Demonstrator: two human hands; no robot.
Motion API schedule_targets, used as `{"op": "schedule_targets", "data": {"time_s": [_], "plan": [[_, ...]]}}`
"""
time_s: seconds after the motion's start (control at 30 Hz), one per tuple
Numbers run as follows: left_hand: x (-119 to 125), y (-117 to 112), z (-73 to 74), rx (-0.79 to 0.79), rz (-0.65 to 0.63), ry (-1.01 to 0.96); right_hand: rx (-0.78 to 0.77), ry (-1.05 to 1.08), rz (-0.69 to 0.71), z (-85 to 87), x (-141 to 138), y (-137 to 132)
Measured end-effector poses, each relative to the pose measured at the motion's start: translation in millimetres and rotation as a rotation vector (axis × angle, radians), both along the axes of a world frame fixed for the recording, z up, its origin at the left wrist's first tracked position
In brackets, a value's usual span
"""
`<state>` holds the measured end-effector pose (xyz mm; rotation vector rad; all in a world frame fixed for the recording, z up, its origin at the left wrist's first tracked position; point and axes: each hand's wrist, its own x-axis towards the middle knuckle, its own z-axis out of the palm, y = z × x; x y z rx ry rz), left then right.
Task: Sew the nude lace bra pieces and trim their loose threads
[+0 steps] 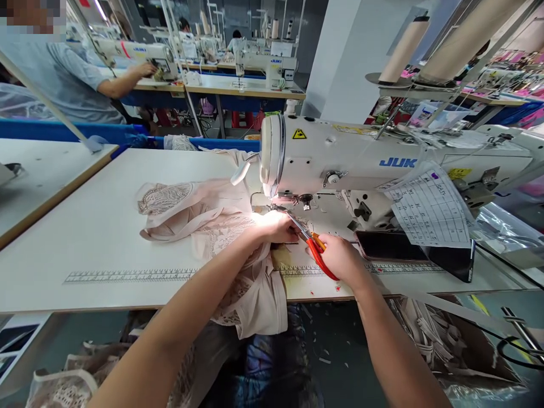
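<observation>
My right hand point(342, 258) grips a pair of scissors point(318, 255) with red and orange handles. Their metal blades point up and left to the needle area of the sewing machine point(335, 153). Beside the blades, my left hand point(278, 226) is closed on the edge of a beige lace garment point(221, 232), under the bright machine lamp. The garment spreads left over the white table, and part of it hangs over the front edge. Glare and my fingers hide the blade tips and the cloth at the needle.
A ruler strip point(131, 276) runs along the table's front. A phone point(391, 246) and a handwritten paper sheet point(431, 204) are at the right. A box of beige strips point(446, 334) stands below. Thread cones point(403, 48) rise behind the machine. Another person point(76, 79) sews at the far left.
</observation>
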<state>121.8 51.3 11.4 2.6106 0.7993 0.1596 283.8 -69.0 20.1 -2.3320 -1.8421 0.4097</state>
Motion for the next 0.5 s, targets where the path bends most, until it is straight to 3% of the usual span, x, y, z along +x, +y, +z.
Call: {"op": "schedule_targets", "data": {"time_s": [0.2,0.5], "plan": [[-1,-6,1.4,0.047,-0.004,-0.006,-0.038,0.055,-0.027,7.6,-6,2],[9,-25,-3.7,0.166,0.15,0.002,-0.069,0.111,-0.028,10.1,-6,3]]}}
